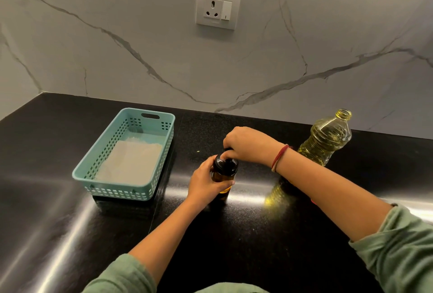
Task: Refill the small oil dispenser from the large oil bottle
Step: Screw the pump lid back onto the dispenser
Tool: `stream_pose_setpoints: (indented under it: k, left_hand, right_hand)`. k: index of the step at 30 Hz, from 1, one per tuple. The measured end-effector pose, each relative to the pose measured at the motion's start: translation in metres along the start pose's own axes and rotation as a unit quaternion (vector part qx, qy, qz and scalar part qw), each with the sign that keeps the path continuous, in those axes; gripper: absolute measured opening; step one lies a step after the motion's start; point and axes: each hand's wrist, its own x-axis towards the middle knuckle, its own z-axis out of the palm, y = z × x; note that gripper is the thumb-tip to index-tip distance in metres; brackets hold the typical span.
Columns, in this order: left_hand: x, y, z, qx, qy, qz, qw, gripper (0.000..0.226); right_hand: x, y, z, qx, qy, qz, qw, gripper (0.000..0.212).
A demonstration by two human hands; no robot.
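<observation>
The small oil dispenser (pixel 223 176), amber glass with a black cap, stands upright on the black counter (pixel 234 234) in the middle of the view. My left hand (pixel 206 182) grips its body from the left. My right hand (pixel 248 143) reaches over from the right, and its fingers hold the black cap on top. The large oil bottle (pixel 328 139) of clear plastic stands at the back right, uncapped, with yellow oil up to its shoulder. It is apart from both hands, just behind my right wrist.
A teal slotted basket (pixel 121 186) with a pale cloth or paper lying in it sits to the left of the dispenser. A marble wall with a socket plate (pixel 219 7) rises behind the counter. A small red thing peeks out under my right forearm.
</observation>
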Motion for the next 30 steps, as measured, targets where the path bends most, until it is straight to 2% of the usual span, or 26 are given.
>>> stream_pose_setpoints:
  k: [3,5,9,14,18,21,25,30]
  left_hand:
    - [0.001,-0.001,0.0,0.001,0.001,-0.004,1.0,0.064]
    - [0.001,-0.002,0.0,0.0,-0.002,-0.004,1.0,0.064]
    - [0.001,-0.003,0.0,0.003,-0.003,0.003,1.0,0.065]
    - [0.001,-0.001,-0.001,0.002,-0.006,-0.003,1.0,0.062]
    - [-0.001,0.002,-0.002,-0.004,-0.009,-0.008,1.0,0.056]
    - [-0.001,0.003,-0.002,-0.008,-0.009,-0.011,1.0,0.059]
    - [-0.001,0.004,-0.003,-0.005,-0.015,-0.015,1.0,0.058]
    - [-0.002,0.006,-0.003,-0.004,-0.016,-0.019,1.0,0.058]
  right_hand:
    - [-0.003,0.005,0.002,0.03,0.014,0.006,0.999,0.04]
    - [-0.008,0.009,0.0,0.061,-0.006,-0.009,0.998,0.051]
    - [-0.008,0.008,-0.002,0.036,-0.007,-0.042,0.998,0.037]
    - [-0.003,0.007,-0.005,0.017,-0.022,-0.036,0.999,0.031]
    - [-0.003,0.006,-0.001,0.004,-0.009,-0.03,0.999,0.037]
    - [-0.007,0.007,0.0,0.036,-0.014,-0.043,0.998,0.051]
    - [-0.005,0.005,0.001,0.016,-0.016,-0.057,0.998,0.033]
    - [-0.001,-0.002,-0.001,0.033,0.006,-0.046,0.998,0.027]
